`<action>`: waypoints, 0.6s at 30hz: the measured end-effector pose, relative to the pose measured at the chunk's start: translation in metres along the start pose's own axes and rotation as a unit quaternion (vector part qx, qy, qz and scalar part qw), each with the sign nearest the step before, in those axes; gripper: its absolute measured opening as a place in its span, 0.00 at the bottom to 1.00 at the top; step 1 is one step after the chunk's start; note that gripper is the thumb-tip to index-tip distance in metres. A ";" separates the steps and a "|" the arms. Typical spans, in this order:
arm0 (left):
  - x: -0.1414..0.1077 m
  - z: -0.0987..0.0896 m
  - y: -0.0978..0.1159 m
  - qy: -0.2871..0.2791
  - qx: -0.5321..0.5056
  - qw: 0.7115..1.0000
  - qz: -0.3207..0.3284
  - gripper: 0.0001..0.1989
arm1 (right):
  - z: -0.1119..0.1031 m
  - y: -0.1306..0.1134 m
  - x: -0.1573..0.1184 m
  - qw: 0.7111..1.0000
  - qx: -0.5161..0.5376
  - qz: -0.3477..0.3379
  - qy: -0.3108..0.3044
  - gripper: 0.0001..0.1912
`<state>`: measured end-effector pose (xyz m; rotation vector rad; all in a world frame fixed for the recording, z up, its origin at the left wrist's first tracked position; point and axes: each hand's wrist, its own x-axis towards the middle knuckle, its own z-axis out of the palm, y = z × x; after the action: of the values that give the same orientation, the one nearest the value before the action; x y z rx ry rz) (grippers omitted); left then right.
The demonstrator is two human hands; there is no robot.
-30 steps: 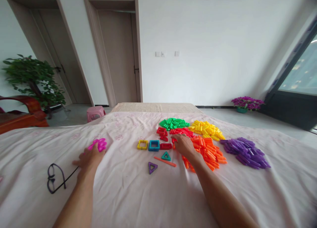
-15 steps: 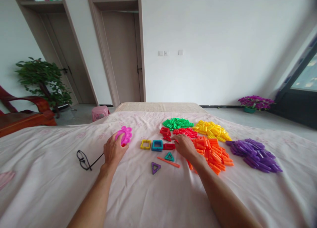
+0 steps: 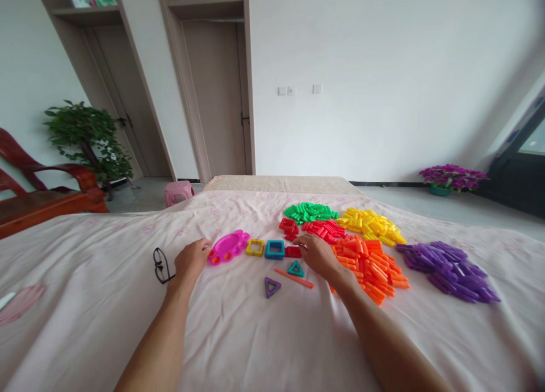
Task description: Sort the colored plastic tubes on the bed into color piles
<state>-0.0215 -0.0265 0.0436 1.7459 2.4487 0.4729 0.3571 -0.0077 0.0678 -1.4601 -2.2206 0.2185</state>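
Observation:
My left hand [image 3: 191,261] is at the left end of a bright pink palette-like tray [image 3: 229,246] with small round cups round its rim. Its fingers are closed at the tray's edge, partly hidden by the hand. Orange shows in some of the cups. My right hand [image 3: 317,255] is palm down, fingers stretched left beside a red rectangular tile [image 3: 293,251], with nothing visible in them. Between the hands sit a yellow square frame [image 3: 255,247] and a blue square frame [image 3: 275,249]. Nearer lie a teal triangle [image 3: 295,269], a purple triangle [image 3: 272,287] and an orange stick [image 3: 293,278].
Red square frames [image 3: 288,226] lie behind the tile. Piles of green [image 3: 310,212], red [image 3: 324,230], yellow [image 3: 372,225], orange [image 3: 370,266] and purple pieces [image 3: 449,270] spread right. Black glasses [image 3: 160,266] lie left of my left hand, on the pale cloth [image 3: 255,346].
The pink tray has turned from standing tilted in my left hand to lying flatter, with more of it showing beside the yellow frame. My right hand has barely moved. The view has shifted slightly left.

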 end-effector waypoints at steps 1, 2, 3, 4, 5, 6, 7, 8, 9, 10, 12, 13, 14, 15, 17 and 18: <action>0.001 -0.001 -0.004 0.001 -0.002 1.000 -0.003 0.16 | 0.001 0.001 0.000 1.000 0.002 -0.001 0.000 0.19; 0.001 -0.003 -0.007 0.003 -0.004 1.000 -0.009 0.16 | 0.001 0.002 0.000 1.000 0.003 -0.002 0.002 0.18; 0.001 -0.004 -0.011 0.006 -0.004 1.000 -0.018 0.17 | 0.002 0.003 0.000 1.000 0.004 -0.002 0.003 0.18; 0.001 -0.005 -0.016 0.009 -0.004 1.000 -0.028 0.17 | 0.003 0.004 0.001 1.000 0.005 -0.003 0.005 0.18; 0.001 -0.007 -0.021 0.013 -0.002 0.999 -0.040 0.17 | 0.003 0.005 0.001 1.000 0.006 -0.003 0.006 0.18; 0.001 -0.008 -0.027 0.018 0.000 0.998 -0.052 0.18 | 0.003 0.006 0.001 1.000 0.005 -0.002 0.006 0.17; 0.001 -0.010 -0.034 0.022 0.003 0.998 -0.064 0.18 | 0.003 0.007 0.000 1.000 0.005 -0.001 0.006 0.17; 0.001 -0.012 -0.041 0.026 0.006 0.997 -0.074 0.19 | 0.003 0.007 0.000 1.000 0.004 0.001 0.004 0.17; 0.002 -0.013 -0.050 0.031 0.008 0.996 -0.083 0.19 | 0.003 0.007 0.000 1.000 0.002 0.001 0.002 0.17; 0.003 -0.015 -0.059 0.035 0.011 0.995 -0.093 0.20 | 0.002 0.006 0.000 1.000 0.001 0.001 0.000 0.17; 0.006 -0.018 -0.077 0.042 0.027 0.993 -0.107 0.20 | 0.002 0.005 -0.001 1.000 0.001 -0.004 -0.003 0.16; 0.008 -0.020 -0.087 0.043 0.043 0.992 -0.110 0.20 | 0.002 0.004 -0.001 1.000 0.002 -0.007 -0.004 0.16; 0.011 -0.022 -0.096 0.041 0.065 0.991 -0.111 0.20 | 0.001 0.003 -0.001 1.000 0.003 -0.009 -0.005 0.16; 0.014 -0.025 -0.105 0.036 0.087 0.989 -0.112 0.20 | 0.001 0.002 -0.001 1.000 0.004 -0.011 -0.005 0.16; 0.019 -0.031 -0.123 0.028 0.124 0.985 -0.117 0.21 | 0.001 0.001 -0.001 1.000 0.007 -0.016 -0.006 0.16; 0.021 -0.035 -0.133 0.026 0.137 0.983 -0.123 0.21 | 0.001 0.001 -0.001 1.000 0.008 -0.018 -0.008 0.16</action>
<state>-0.1585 -0.0528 0.0386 1.4983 2.8301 0.1646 0.3574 -0.0083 0.0664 -1.4132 -2.2510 0.2348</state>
